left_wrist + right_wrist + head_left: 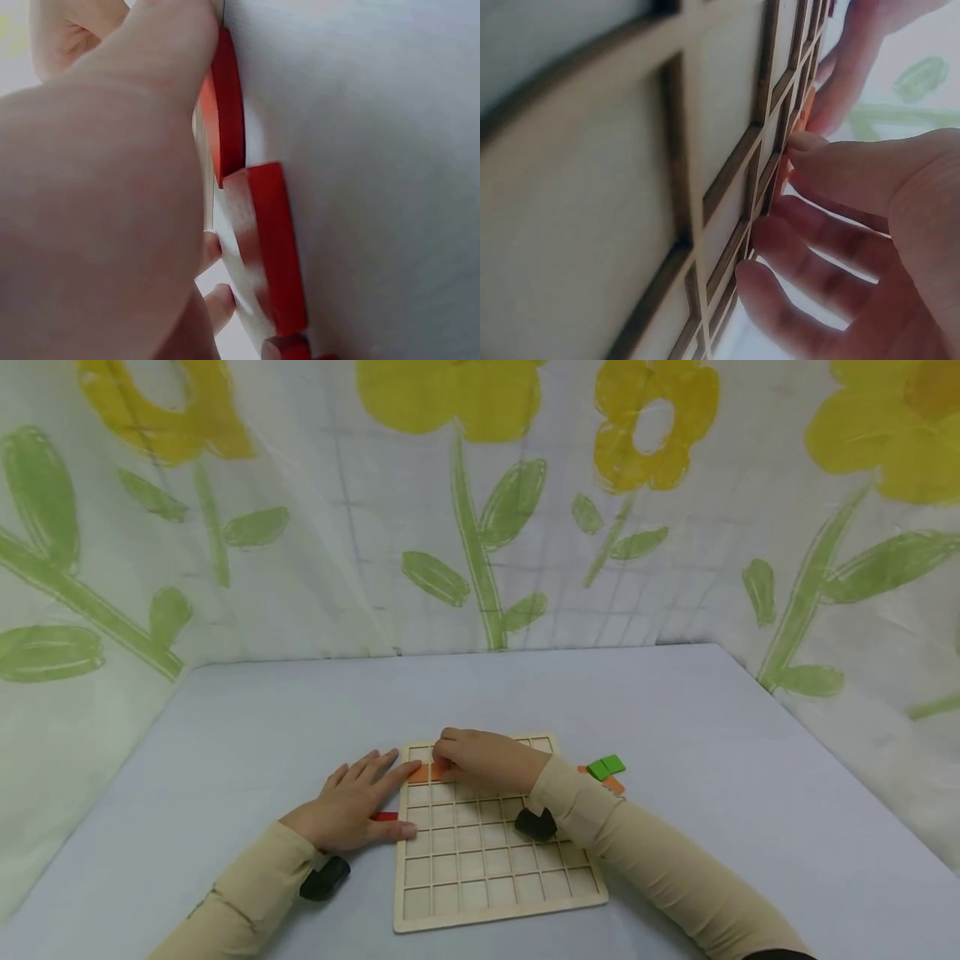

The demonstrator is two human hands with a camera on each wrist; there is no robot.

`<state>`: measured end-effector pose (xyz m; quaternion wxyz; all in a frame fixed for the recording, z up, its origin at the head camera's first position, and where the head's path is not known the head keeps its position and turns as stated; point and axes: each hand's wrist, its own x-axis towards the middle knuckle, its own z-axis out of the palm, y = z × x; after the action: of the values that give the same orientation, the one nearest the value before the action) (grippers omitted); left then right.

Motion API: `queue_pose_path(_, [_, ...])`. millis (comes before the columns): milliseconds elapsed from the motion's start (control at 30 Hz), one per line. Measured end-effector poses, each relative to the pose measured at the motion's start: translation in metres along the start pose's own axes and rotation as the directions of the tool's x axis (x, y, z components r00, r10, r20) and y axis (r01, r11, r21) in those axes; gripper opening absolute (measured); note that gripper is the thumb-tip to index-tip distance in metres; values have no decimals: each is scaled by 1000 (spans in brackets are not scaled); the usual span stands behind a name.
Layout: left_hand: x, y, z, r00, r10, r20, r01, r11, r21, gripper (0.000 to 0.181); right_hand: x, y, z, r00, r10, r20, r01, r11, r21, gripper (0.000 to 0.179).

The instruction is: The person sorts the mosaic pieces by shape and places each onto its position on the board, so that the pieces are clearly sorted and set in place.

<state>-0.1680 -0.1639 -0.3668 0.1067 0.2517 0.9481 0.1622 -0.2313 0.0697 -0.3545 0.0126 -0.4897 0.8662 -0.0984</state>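
A light wooden grid board lies on the table with an orange tile in its left column, second row from the far edge. My left hand spreads its fingers at the board's left side, the index fingertip on that tile and the thumb on the board's edge. My right hand reaches over the far rows and pinches another orange tile in the neighbouring cell. In the right wrist view, its thumb and fingertips meet at the orange piece, which they partly hide. Red tiles lie beneath the left hand.
Beyond the board's right side lie green tiles and an orange tile, partly behind the right sleeve. A white table stands before a curtain with painted flowers. Each wrist carries a black camera.
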Motion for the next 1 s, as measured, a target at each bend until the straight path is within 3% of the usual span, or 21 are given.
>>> queue_pose_path(333, [4,-3,10,999,24,-27,-24,999,-25,87,-10,7,-2,997,29,73,-25,998,-53,24])
queue_pose_path(533, [7,-4,15,999,27,-26,-28,999,-43,88,-31,10,-38,982,126,140,-132,990,39,35])
queue_pose_path(767, [1,-5,6,1000,19,-5,-19,999,-26,87,-85,18,-80,959,224,173,-230,973,15,31])
queue_pose_path(900, [1,-7,4,1000,22,-7,-22,1000,-20,88,-123,27,-79,928,303,215,-311,950,4,25])
queue_pose_path(1000, [2,-6,3,1000,26,-4,-26,999,-29,88,-150,36,-70,917,334,220,-346,938,20,17])
